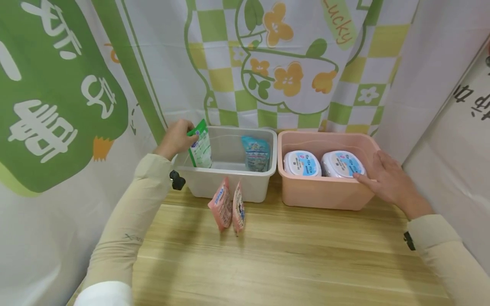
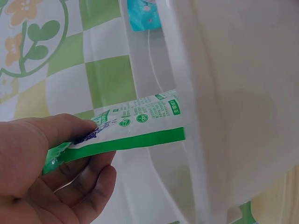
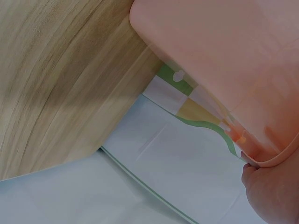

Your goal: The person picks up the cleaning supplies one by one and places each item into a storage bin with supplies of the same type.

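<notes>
My left hand [image 1: 177, 138] pinches the top of a green-and-white packet [image 1: 200, 146] between thumb and fingers. The packet stands upright, its lower part inside the left end of the grey bin [image 1: 226, 178]. A blue pouch [image 1: 255, 153] leans in that bin's right end. On the other side, my right hand [image 1: 390, 180] holds the right rim of the pink bin [image 1: 325, 193], its thumb over the front corner. In the right wrist view, only part of this hand [image 3: 273, 189] shows at the rim. Two white tubs [image 1: 302, 163] with blue-and-white lids sit inside the pink bin.
Two pink packets [image 1: 221, 208] stand on edge on the wooden table [image 1: 291, 255], before the grey bin. The bins stand side by side against a printed cloth [image 1: 283, 63]. White cloth [image 1: 451, 106] also hangs at the sides.
</notes>
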`<state>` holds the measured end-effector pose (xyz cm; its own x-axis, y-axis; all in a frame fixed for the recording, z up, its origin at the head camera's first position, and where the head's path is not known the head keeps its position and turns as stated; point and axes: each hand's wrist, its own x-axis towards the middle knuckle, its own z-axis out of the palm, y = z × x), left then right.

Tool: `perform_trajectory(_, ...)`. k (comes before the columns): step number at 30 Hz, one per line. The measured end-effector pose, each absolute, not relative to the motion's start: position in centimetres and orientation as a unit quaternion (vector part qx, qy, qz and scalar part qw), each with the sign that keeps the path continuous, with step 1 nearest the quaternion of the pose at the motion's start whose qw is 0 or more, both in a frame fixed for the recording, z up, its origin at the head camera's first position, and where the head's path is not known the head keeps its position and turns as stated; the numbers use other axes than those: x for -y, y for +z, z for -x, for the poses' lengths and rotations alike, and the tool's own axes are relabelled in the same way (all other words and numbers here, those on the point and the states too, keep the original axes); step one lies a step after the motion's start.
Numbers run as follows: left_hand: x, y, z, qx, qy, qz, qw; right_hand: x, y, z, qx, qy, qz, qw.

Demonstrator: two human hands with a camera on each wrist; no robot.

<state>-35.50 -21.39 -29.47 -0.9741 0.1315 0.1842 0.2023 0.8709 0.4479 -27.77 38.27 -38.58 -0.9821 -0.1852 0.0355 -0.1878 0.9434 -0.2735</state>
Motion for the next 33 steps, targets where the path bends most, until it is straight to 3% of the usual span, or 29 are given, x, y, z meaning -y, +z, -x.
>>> perform_trajectory(33,21.7,-33.7,36.5,0.969,-0.231,0.079,0.041,-38.2,-38.8,27.8,0.985,0.141,-0.096,0.013)
